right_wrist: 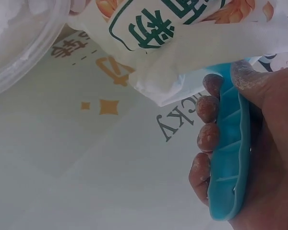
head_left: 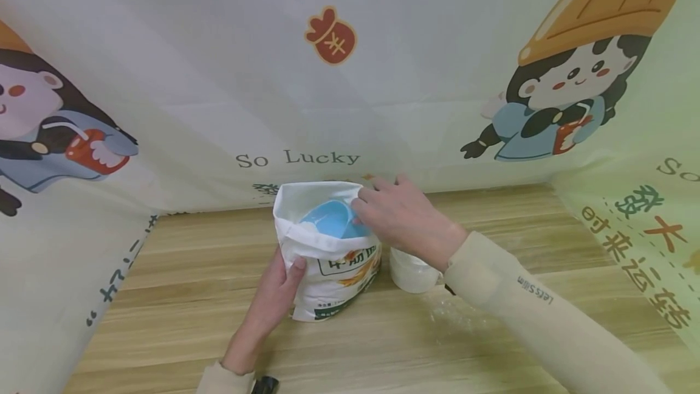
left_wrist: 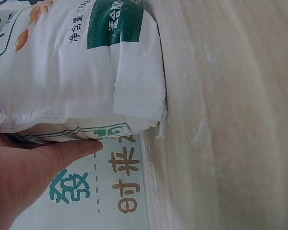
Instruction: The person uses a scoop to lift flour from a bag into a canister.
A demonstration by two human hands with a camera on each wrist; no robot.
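A white bag of flour [head_left: 339, 284] with green print stands upright on the table, its mouth open. My left hand [head_left: 279, 290] holds the bag's left side, thumb toward the front; its other fingers are hidden behind the bag. In the left wrist view, that hand [left_wrist: 43, 158] lies against the bag's side [left_wrist: 77, 86]. My right hand [head_left: 401, 217] grips a blue scoop [head_left: 333, 217], whose bowl sits inside the bag's mouth. The right wrist view shows fingers curled round the ridged blue handle [right_wrist: 228, 158], with white powder on them.
Right of the bag, partly under my right forearm, stands a clear tub [head_left: 412, 272] with white contents. White powder is scattered on the wooden table [head_left: 459, 321] near it. Printed cloth [head_left: 219, 78] hangs behind and on both sides.
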